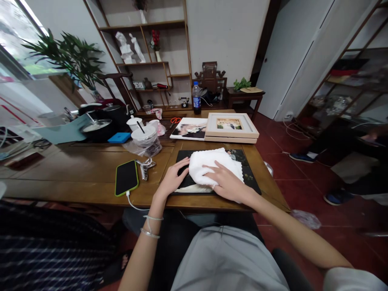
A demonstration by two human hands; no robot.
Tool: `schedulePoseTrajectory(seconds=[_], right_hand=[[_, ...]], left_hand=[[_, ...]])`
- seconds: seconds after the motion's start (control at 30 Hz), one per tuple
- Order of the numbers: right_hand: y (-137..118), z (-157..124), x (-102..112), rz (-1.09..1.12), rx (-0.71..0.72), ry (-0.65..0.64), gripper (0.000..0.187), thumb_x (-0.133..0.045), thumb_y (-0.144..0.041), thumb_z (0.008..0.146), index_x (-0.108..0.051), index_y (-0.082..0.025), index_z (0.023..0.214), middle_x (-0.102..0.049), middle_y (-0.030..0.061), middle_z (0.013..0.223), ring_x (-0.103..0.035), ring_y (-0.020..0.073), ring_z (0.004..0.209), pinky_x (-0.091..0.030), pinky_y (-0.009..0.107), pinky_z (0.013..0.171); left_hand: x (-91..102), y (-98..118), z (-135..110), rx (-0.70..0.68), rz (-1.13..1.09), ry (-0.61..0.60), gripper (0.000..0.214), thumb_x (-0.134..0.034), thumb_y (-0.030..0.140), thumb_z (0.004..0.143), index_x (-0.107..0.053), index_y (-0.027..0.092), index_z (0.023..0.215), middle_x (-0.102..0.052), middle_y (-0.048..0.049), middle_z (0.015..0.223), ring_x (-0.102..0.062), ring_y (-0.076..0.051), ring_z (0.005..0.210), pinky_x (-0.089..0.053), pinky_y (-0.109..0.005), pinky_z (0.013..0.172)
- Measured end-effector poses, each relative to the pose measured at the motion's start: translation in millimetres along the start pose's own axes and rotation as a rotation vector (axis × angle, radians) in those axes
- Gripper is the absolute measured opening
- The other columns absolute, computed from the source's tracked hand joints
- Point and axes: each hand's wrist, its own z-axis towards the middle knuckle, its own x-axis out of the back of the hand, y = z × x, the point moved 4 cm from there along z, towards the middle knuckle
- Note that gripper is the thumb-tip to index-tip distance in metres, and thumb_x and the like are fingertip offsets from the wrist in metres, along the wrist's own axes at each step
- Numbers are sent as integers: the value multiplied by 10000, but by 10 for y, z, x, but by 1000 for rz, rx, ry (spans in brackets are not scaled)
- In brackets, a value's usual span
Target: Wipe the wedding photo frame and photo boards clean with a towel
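A white cloth (200,163) lies bunched on a dark photo print (249,178) near the table's front edge. My right hand (227,182) rests on top of the cloth with its fingers spread, pressing it against the print. At the print's left side, my left hand (174,178) lies with its fingers stretched out, the fingertips close to the cloth's left edge. Part of a pictured scene shows at the print's right and lower edges; the cloth and my right hand hide the middle.
Behind the print are a framed photo (232,126) and another print (188,128). A charging phone (126,178), a lidded cup (145,135) in a plastic bag, a blue box (119,138), orange scissors (175,120) and a bottle (197,99) stand or lie around. Other people sit at both sides.
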Motion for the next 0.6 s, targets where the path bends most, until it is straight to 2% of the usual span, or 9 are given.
schedulePoseTrajectory(seconds=[0.13, 0.3, 0.4, 0.5, 0.6], right_hand=[[171, -237, 94, 24, -90, -16, 420, -404, -122, 789, -560, -194, 1172, -559, 74, 1248, -433, 240, 1215, -231, 453, 1072], [651, -644, 274, 39, -315, -48, 411, -386, -258, 856, -533, -237, 1239, -512, 55, 1307, -352, 292, 1274, -295, 474, 1026], [873, -820, 411, 53, -433, -68, 419, -388, -312, 856, -534, -233, 1241, -505, 60, 1315, -394, 309, 1242, -318, 489, 1001], [901, -869, 527, 85, -408, -84, 399, -381, -379, 869, -580, -227, 1180, -557, 51, 1259, -482, 292, 1158, -339, 466, 990], [836, -856, 568, 64, -380, -81, 390, -374, -371, 868, -603, -222, 1146, -588, 47, 1216, -507, 288, 1124, -361, 447, 971]], left_hand=[[-3, 6, -7, 7, 1, -5, 343, -456, 331, 871, -594, 209, 1160, -532, -57, 1303, -447, -193, 1246, -306, -383, 1080], [-6, 12, -11, 4, 3, -2, 349, -456, 330, 875, -586, 199, 1171, -532, -64, 1302, -443, -187, 1249, -300, -374, 1084], [-2, 21, -11, 6, 8, -3, 353, -462, 338, 873, -587, 193, 1169, -535, -65, 1299, -443, -189, 1249, -299, -371, 1086], [1, 22, -13, 10, 9, -5, 359, -462, 351, 873, -587, 191, 1170, -541, -64, 1292, -439, -193, 1252, -300, -373, 1086], [1, 10, -19, 5, 11, -1, 357, -465, 357, 872, -592, 192, 1162, -541, -62, 1293, -442, -197, 1249, -301, -374, 1086]])
